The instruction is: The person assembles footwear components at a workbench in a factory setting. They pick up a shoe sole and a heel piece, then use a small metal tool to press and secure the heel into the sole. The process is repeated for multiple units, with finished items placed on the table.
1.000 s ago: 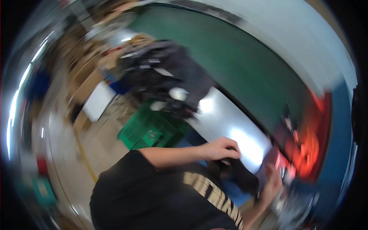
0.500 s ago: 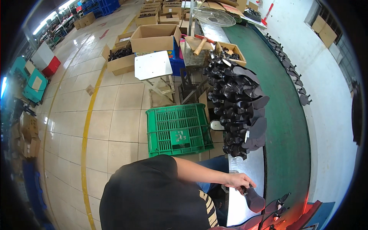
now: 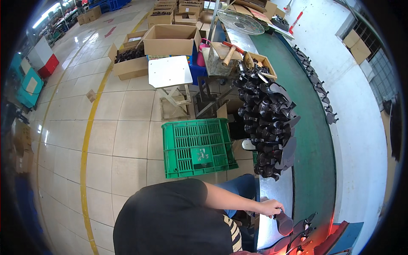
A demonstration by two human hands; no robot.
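My left hand (image 3: 271, 207) reaches out to the right, its fingers closed on the end of a dark grey shoe (image 3: 284, 223) with a broad, flat sole. The shoe hangs over the shiny metal strip (image 3: 268, 233) beside the green conveyor belt (image 3: 314, 170). More dark shoes (image 3: 304, 225) lie just beyond it in a red glow at the lower right. Above the hand, a big stack of black heeled shoes (image 3: 267, 127) lines the belt's near edge. My right hand does not show; a reddish patch at the bottom edge is too cut off to make out.
A green plastic crate (image 3: 199, 146) stands on the tiled floor, with a white-topped stool (image 3: 170, 72) behind it. A hammer (image 3: 229, 55) rests near a wooden box (image 3: 259, 63). Cardboard boxes (image 3: 170, 40) and a fan (image 3: 240, 22) are farther back. A red-lit blue machine (image 3: 346, 238) stands lower right.
The whole view has shifted slightly, so the crate and shoe stack sit a little lower. My left hand still grips the shoe at nearly the same place over the metal strip.
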